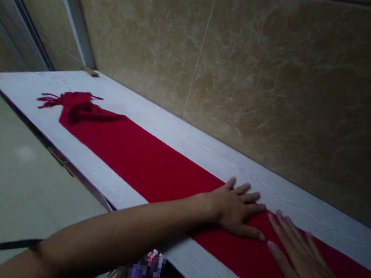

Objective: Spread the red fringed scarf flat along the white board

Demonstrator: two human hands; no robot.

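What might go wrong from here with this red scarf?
Both risks are judgements. The left hand and right hand press flat on the red scarf, so a sideways drag might skew it toward the near edge of the white board, where little board shows. The bunched, fringed far end may also stay creased.

The left hand (pixel 234 210) and right hand (pixel 306 270) rest flat on a red scarf (pixel 138 159).

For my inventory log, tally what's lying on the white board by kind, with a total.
On the white board:
Red scarf: 1
Hands: 2, the left hand and the right hand
Total: 3
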